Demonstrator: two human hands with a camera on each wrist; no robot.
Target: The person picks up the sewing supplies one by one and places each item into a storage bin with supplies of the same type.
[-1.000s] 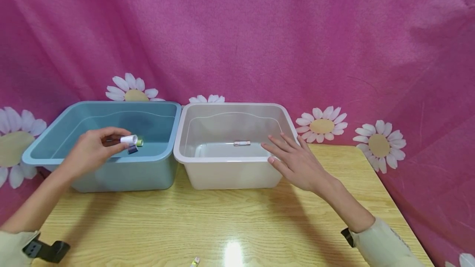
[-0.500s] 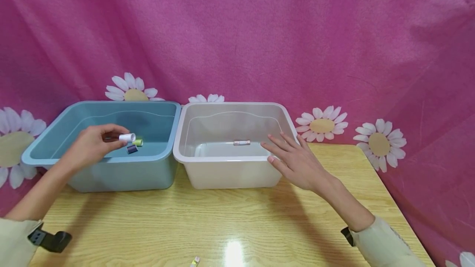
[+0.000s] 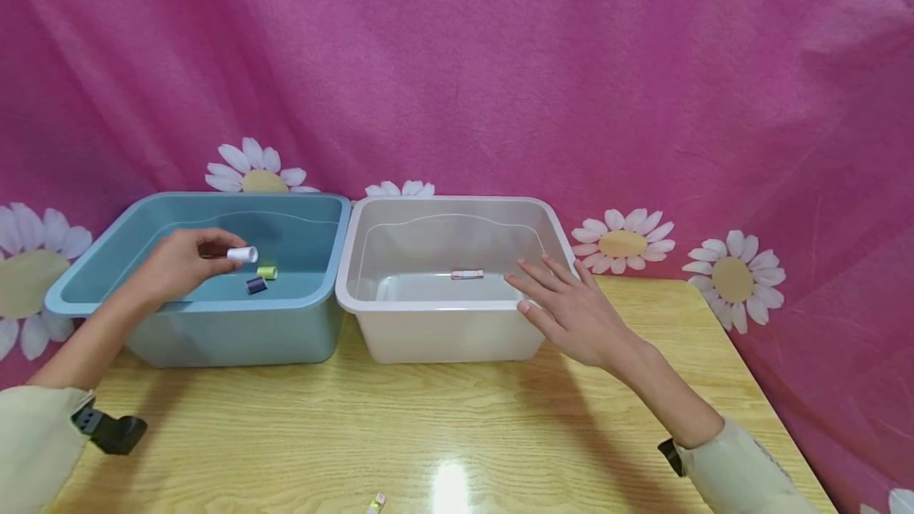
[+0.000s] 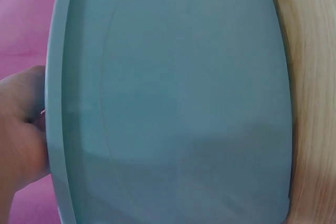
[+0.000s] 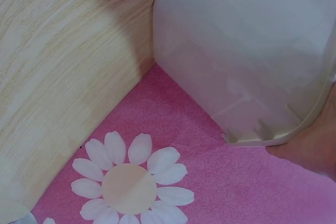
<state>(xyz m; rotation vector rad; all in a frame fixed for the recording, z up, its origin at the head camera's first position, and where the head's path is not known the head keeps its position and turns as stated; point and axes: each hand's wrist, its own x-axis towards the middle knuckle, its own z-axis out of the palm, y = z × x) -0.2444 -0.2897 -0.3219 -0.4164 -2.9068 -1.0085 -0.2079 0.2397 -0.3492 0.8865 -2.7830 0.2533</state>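
My left hand (image 3: 182, 264) pinches a white spool of thread (image 3: 243, 255) between thumb and fingers, over the inside of the blue tub (image 3: 228, 335). Below it, on the tub's floor, lie a yellow-green spool (image 3: 267, 272) and a dark purple spool (image 3: 256, 285). In the left wrist view the tub's wall hides the fingertips and the white spool. My right hand (image 3: 571, 312), fingers spread and fairly straight, rests at the right rim of the pale grey-white tub (image 3: 450, 335). A small flat pinkish object with metallic edges (image 3: 467, 274) lies inside that tub.
Both tubs stand side by side on the wooden table (image 3: 300, 435), against a magenta curtain (image 3: 457, 70) with daisies. At the near edge, a small yellowish object (image 3: 376, 503) is partly cut off by the frame.
My left hand has risen slightly with the white spool, away from the other spools. The purple and yellow-green spools now show more fully. My right hand stays in place.
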